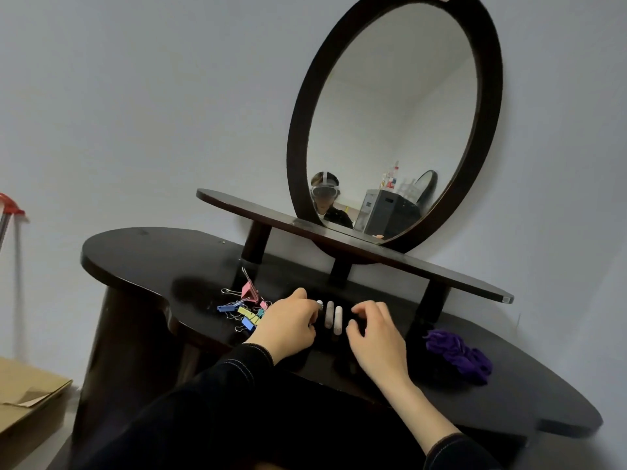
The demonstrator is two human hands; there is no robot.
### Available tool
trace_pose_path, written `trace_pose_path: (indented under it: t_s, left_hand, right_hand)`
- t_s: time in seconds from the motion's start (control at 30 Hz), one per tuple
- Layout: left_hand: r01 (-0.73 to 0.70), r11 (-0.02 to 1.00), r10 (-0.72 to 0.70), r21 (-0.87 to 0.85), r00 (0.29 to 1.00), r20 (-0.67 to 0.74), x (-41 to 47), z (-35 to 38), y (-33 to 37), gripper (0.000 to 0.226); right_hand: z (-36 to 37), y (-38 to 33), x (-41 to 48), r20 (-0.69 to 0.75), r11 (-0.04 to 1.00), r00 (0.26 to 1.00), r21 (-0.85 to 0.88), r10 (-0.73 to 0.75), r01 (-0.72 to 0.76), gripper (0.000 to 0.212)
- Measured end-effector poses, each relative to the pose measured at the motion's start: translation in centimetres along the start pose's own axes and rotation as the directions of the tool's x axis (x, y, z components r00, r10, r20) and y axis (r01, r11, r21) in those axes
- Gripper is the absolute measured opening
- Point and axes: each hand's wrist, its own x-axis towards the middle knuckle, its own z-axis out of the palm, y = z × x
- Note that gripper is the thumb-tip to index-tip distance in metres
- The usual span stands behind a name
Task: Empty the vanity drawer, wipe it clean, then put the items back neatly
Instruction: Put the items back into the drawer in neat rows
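Note:
On the dark vanity top [152, 252] lie two small pale cylinders [334, 317] side by side, between my hands. My left hand [288, 322] sits just left of them, and its fingertips pinch a third small pale piece [319, 303]. My right hand [375, 334] hovers just right of the cylinders with curled fingers and nothing visibly in it. A heap of coloured binder clips [246, 308] lies left of my left hand. A purple scrunchie [458, 354] rests on the top at the right. The drawer is not in view.
A raised dark shelf [458, 279] on posts spans the back, carrying a large oval mirror [397, 120]. A cardboard box [27, 405] stands on the floor at lower left. A red-topped metal item [10, 208] shows at the left edge.

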Motion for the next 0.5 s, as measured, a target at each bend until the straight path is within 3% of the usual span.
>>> trace_pose_path:
  t_s: [0.13,0.3,0.5]
  left_hand:
    - [0.091,0.996,-0.091,-0.007,0.996,-0.020,-0.2,-0.1,-0.1,0.005]
    - [0.143,0.990,-0.143,0.001,0.989,-0.034,-0.4,-0.2,-0.1,0.007]
    - [0.140,0.990,-0.140,0.004,0.990,-0.034,-0.2,-0.2,-0.2,0.004]
  right_hand:
    - [1.3,-1.6,0.8,0.111,0.993,0.993,-0.098,-0.050,0.061,0.030]
    - [2.8,-2.4,2.2,0.259,0.985,0.964,-0.174,0.050,-0.004,0.037]
    - [2.7,-2.6,2.4,0.262,0.985,0.959,-0.158,0.107,-0.067,0.025]
